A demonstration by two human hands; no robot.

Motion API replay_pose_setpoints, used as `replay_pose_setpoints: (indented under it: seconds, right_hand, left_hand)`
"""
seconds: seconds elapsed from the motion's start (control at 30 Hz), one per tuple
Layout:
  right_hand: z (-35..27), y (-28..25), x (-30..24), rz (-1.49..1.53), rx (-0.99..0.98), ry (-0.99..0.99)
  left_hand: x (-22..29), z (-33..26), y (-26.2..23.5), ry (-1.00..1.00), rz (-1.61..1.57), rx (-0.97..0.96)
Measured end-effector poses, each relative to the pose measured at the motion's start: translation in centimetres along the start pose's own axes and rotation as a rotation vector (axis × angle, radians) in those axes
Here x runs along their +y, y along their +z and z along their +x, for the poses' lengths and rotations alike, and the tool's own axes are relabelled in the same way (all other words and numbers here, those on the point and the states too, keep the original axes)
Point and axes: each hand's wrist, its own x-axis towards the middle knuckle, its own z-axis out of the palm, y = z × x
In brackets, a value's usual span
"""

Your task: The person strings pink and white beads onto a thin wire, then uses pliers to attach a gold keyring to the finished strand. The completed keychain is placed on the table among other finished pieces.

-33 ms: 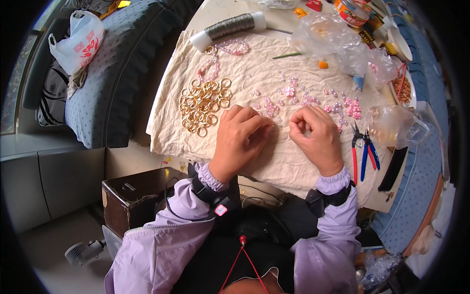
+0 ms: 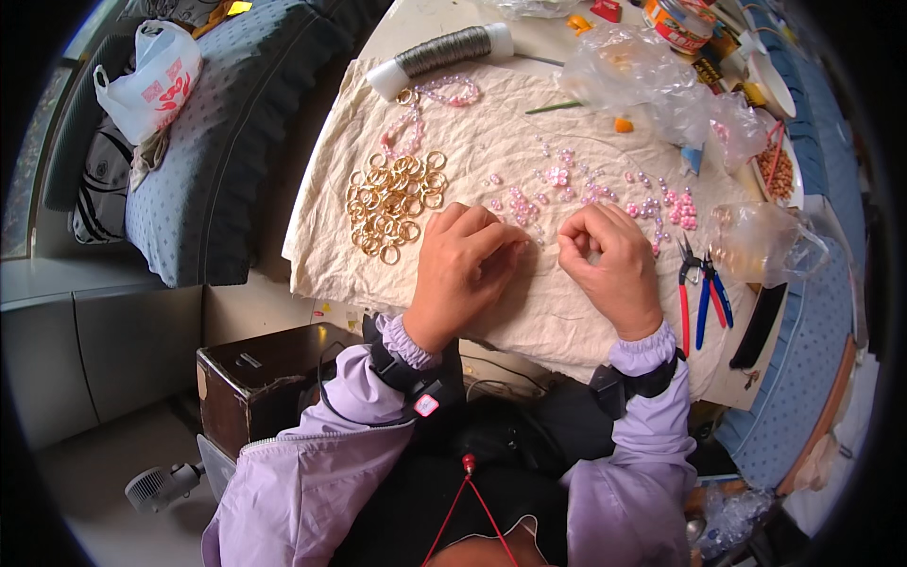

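Note:
Over the cream cloth (image 2: pixel 539 312), my left hand (image 2: pixel 463 265) is closed, thumb and fingertips pinched near small pink beads (image 2: pixel 522 208). A short gap away, my right hand (image 2: pixel 612 260) is curled with its fingertips pressed together. Whatever either hand holds is too small or hidden to make out. Left of my left hand lies a heap of gold rings (image 2: pixel 392 198). Pink and lilac beads (image 2: pixel 647 208) are scattered beyond my right hand, around a pink flower-shaped piece (image 2: pixel 558 177). A beaded strand (image 2: pixel 404 132) with a gold ring rests behind the heap.
Two pairs of pliers (image 2: pixel 701 298) with red and blue handles lie right of my right hand. A spool of grey wire (image 2: pixel 444 54) is at the back left. Clear plastic bags (image 2: pixel 642 76), a jar (image 2: pixel 678 24) and a bowl of brown bits (image 2: pixel 778 170) crowd the right side.

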Motion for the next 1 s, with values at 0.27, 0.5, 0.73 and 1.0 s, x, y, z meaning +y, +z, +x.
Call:
replay_pose_setpoints:
  seconds: [0.27,0.5,0.73,1.0]
  right_hand:
    - [0.05,-0.35,-0.27,0.014,-0.036,-0.007]
    - [0.09,-0.34,-0.31,-0.005,-0.042,-0.021]
    - [0.05,-0.35,-0.21,-0.009,-0.049,-0.056]
    - [0.01,-0.36,-0.28,-0.016,-0.051,-0.049]
  left_hand:
    - [-0.10,-0.09,0.05,-0.004,0.002,0.003]
    - [-0.02,-0.08,0.09,0.003,0.007,0.000]
    - [0.07,-0.06,0.07,0.010,0.018,-0.011]
    - [0.08,0.00,-0.03,0.015,-0.005,-0.007]
